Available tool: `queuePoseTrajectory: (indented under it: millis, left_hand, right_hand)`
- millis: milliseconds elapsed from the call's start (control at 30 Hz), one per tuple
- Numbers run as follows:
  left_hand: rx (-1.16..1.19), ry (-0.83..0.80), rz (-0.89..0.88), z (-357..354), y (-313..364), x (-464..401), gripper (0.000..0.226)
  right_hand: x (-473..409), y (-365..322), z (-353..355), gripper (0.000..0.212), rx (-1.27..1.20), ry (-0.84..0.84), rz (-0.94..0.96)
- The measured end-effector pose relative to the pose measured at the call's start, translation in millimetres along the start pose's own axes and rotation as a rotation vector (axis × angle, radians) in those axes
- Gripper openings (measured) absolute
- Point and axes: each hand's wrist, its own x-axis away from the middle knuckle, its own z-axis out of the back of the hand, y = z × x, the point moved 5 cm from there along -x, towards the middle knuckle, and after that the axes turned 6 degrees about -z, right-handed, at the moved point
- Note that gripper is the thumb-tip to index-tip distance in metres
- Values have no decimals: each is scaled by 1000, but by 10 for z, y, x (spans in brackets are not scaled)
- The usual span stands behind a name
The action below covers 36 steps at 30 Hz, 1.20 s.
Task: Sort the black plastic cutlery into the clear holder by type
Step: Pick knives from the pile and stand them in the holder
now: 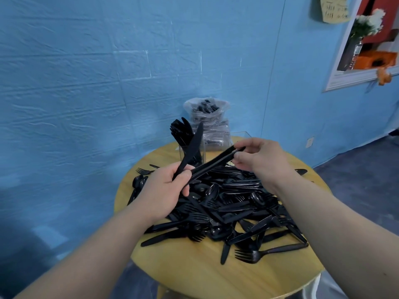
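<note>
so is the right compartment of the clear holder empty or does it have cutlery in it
Cannot tell fully: the right compartment shows only a clear top rim with nothing sticking up, while the right hand hides its lower part.

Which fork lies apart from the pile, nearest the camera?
The fork at the pile's front right edge, lying alone on bare table, tines pointing left.

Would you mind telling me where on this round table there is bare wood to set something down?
The near edge of the table, in front of the cutlery pile, is bare. The centre is crowded, and so is the back by the clear holder.
</note>
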Motion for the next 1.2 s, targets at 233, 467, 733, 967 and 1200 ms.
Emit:
queuePoseTrajectory:
  millis: [233, 467, 733, 967, 1200]
  left_hand:
    - [25, 112, -31, 31, -3, 40, 26]
    - [1, 100, -73, 7, 74, 69, 24]
    - [-36, -52, -63, 32, 50, 82, 28]
    - [44, -139, 46, -8, 141, 111, 41]
    - [-250, 34, 161, 47, -75, -23, 34]
  right_hand:
    - [19, 115, -126, 28, -448, 12, -173]
    - [75, 220, -247, 30, -640, 71, -353]
    - [70, 201, -265, 55, -525, 54, -333]
    - [45, 221, -215, 49, -349, 48, -273]
    - [150, 120, -274, 18, -212, -40, -150]
